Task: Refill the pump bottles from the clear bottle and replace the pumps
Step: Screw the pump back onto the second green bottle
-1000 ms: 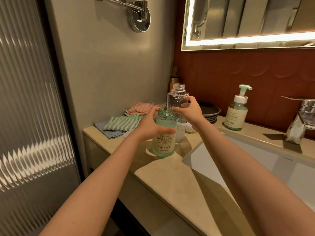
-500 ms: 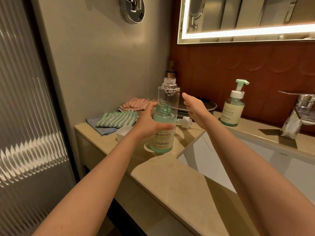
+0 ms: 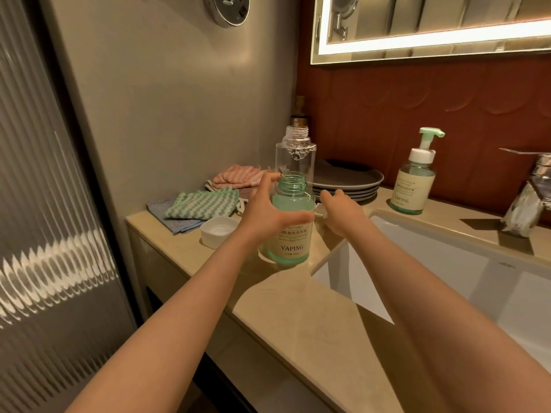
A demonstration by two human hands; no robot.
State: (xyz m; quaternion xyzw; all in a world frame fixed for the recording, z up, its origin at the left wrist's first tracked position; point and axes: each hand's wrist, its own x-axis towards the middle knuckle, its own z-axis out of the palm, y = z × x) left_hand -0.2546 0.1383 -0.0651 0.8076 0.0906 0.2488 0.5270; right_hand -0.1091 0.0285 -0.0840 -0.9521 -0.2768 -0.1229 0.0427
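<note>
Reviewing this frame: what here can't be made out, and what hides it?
Head view only:
- Loose pump: mostly hidden behind the right hand; contact with it unclear.
- Clear bottle: lower part hidden by the open green bottle, so its fill level is unknown.
- Green bottle label: partly covered by the left hand.
- Tap: cut off by the right edge.
- Small print on the pumped bottle: too small.

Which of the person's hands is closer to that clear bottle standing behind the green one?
It looks like the right. The right hand hovers open, low beside the clear bottle, touching nothing. The left hand grips the open green pump bottle in front of it.
</note>
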